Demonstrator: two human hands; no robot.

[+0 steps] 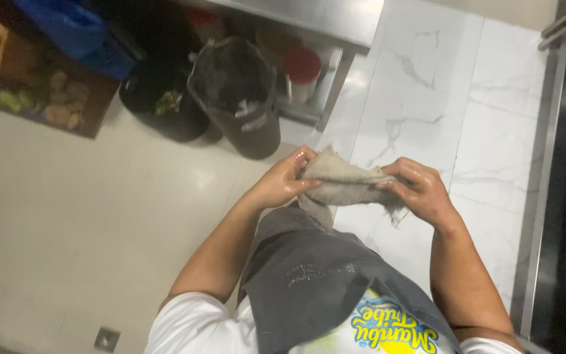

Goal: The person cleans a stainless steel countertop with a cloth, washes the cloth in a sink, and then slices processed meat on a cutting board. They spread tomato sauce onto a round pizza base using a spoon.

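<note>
Kitchen floor, cream tile at left and marbled white at right, lies below. Fingers of the left hand (283,180) and right hand (420,190) pinch opposite ends of a grey rag (345,183) at frame centre, above the apron (309,275). It looks wet, limp and light; the bunched ends give the surest hold. Black bins (237,98) stand upper centre.

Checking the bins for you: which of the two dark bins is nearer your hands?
The tall dark bin, with an open top; the round black tub sits beyond, to its left.
</note>
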